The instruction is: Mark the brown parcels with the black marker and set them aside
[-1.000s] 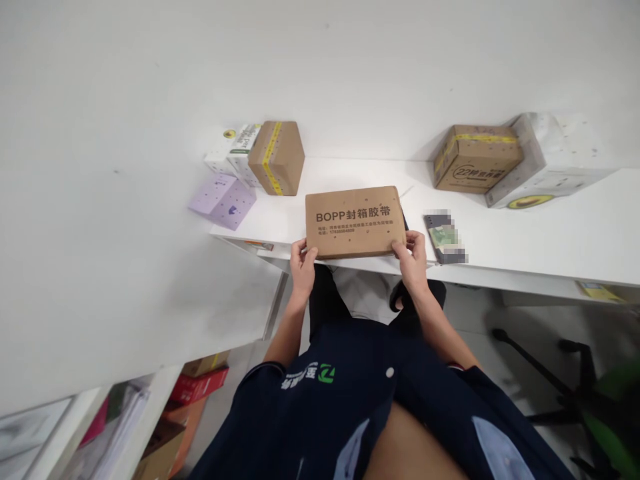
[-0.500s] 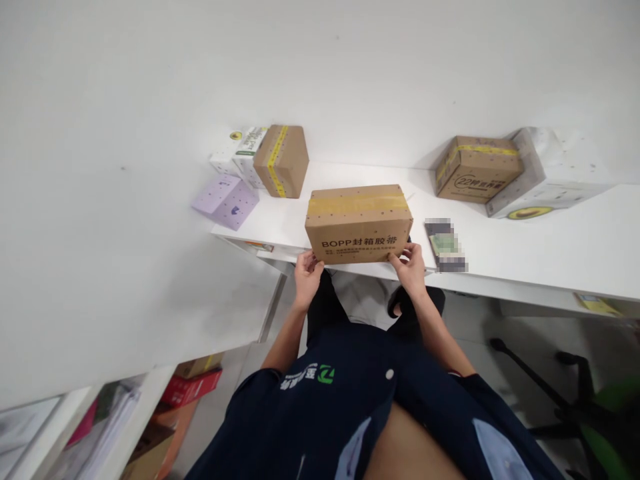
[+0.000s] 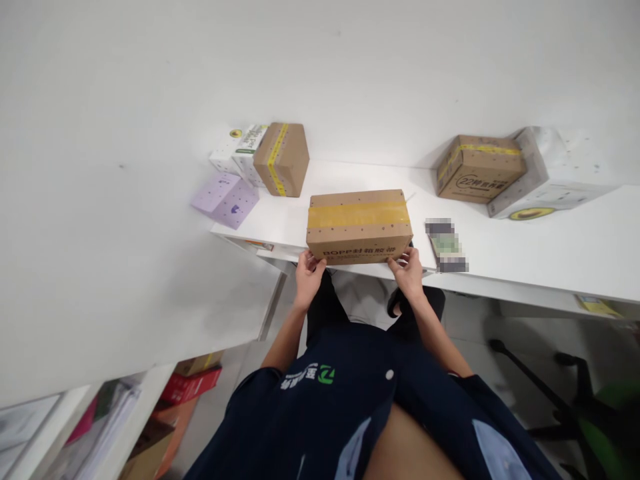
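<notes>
A brown cardboard box (image 3: 358, 217) with yellow tape along its top and dark printing on its near side is at the front edge of the white desk (image 3: 510, 250). My left hand (image 3: 309, 275) grips its lower left corner, thumb on the near face. At the lower right corner my right hand (image 3: 407, 272) holds it the same way, fingers partly hidden behind the box. Right of the box lies a flat item (image 3: 445, 245) blurred by pixels.
Back left stand a taped cardboard box (image 3: 283, 160), white cartons (image 3: 247, 150) and a purple folded card (image 3: 227, 200). Back right are another cardboard box (image 3: 480, 170) and a large white carton (image 3: 560, 173). A wheeled chair (image 3: 575, 400) stands on the floor at right.
The box has tilted: more of its taped top shows now and less of its printed near face. Both hands have kept their hold at the lower corners.
</notes>
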Demonstrator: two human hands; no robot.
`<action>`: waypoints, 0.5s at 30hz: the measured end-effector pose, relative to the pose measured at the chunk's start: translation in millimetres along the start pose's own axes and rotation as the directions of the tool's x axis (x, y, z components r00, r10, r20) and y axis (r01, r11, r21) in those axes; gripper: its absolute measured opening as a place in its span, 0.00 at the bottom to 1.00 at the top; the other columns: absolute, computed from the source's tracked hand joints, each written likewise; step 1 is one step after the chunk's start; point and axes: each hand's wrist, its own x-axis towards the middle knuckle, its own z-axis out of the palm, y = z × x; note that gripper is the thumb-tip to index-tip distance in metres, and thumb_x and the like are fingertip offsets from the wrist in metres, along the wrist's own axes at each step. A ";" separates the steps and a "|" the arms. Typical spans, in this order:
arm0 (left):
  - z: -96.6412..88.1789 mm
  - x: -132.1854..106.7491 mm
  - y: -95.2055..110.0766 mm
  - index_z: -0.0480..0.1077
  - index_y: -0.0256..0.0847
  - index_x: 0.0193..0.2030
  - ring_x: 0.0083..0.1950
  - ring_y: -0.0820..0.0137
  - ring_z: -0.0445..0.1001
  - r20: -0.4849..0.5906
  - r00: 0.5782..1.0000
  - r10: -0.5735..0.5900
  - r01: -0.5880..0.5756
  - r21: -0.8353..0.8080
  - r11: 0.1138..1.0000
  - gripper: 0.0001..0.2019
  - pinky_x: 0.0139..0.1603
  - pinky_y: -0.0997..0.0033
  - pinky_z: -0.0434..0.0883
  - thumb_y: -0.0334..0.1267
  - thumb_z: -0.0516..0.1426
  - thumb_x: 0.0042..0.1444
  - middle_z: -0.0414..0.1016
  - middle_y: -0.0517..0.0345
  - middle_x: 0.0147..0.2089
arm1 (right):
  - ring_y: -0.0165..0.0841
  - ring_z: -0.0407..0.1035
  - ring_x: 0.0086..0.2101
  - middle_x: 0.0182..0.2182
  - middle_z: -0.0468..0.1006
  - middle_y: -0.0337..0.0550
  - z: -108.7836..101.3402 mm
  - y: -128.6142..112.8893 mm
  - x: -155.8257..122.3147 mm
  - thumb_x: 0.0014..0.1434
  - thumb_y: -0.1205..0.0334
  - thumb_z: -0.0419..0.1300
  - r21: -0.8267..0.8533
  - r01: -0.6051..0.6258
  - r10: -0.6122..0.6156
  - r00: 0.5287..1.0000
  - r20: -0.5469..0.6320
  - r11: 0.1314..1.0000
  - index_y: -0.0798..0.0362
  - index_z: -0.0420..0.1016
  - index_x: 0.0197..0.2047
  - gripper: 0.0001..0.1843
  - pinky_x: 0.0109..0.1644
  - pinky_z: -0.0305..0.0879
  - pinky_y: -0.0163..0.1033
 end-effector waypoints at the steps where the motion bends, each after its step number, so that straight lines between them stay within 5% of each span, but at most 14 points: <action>1: -0.1 -0.4 -0.4 0.67 0.42 0.47 0.49 0.66 0.79 0.004 1.000 0.004 -0.004 0.012 1.000 0.23 0.52 0.62 0.76 0.49 0.67 0.49 0.78 0.50 0.50 | 0.39 0.73 0.41 0.39 0.76 0.43 0.2 0.3 -0.7 0.46 0.49 0.65 -0.001 -0.002 0.002 1.000 -0.005 1.000 0.48 0.61 0.41 0.23 0.47 0.69 0.49; 5: -3.0 -2.1 5.5 0.68 0.41 0.51 0.49 0.66 0.78 0.021 0.997 0.073 -0.074 0.073 0.995 0.21 0.55 0.59 0.75 0.48 0.64 0.54 0.77 0.50 0.48 | 0.37 0.73 0.40 0.39 0.75 0.42 0.9 -0.4 -0.5 0.44 0.49 0.67 0.093 -0.046 0.046 0.999 0.001 0.995 0.48 0.61 0.41 0.25 0.46 0.70 0.47; 8: -6.8 -5.7 27.3 0.68 0.42 0.54 0.54 0.65 0.75 0.023 0.957 0.290 -0.288 0.220 0.932 0.20 0.58 0.56 0.73 0.48 0.61 0.58 0.72 0.49 0.52 | 0.37 0.74 0.41 0.39 0.76 0.42 4.0 -3.0 0.6 0.42 0.49 0.69 0.271 -0.118 0.100 0.992 0.079 0.955 0.49 0.63 0.40 0.26 0.46 0.70 0.45; 11: -6.0 -13.9 62.8 0.69 0.44 0.57 0.58 0.63 0.70 0.073 0.827 0.558 -0.531 0.427 0.731 0.20 0.62 0.53 0.71 0.47 0.59 0.60 0.66 0.50 0.53 | 0.34 0.74 0.40 0.37 0.78 0.39 14.2 -6.4 -4.8 0.41 0.49 0.71 0.392 -0.250 0.179 0.962 0.208 0.885 0.49 0.65 0.37 0.25 0.45 0.70 0.41; 15: 6.9 -26.3 104.8 0.71 0.45 0.54 0.62 0.57 0.65 0.169 0.603 0.780 -0.703 0.574 0.419 0.16 0.64 0.48 0.68 0.41 0.60 0.59 0.62 0.51 0.51 | 0.32 0.75 0.36 0.34 0.79 0.37 39.0 -11.2 -23.9 0.42 0.48 0.71 0.433 -0.488 0.304 0.852 0.427 0.758 0.49 0.69 0.37 0.23 0.40 0.69 0.37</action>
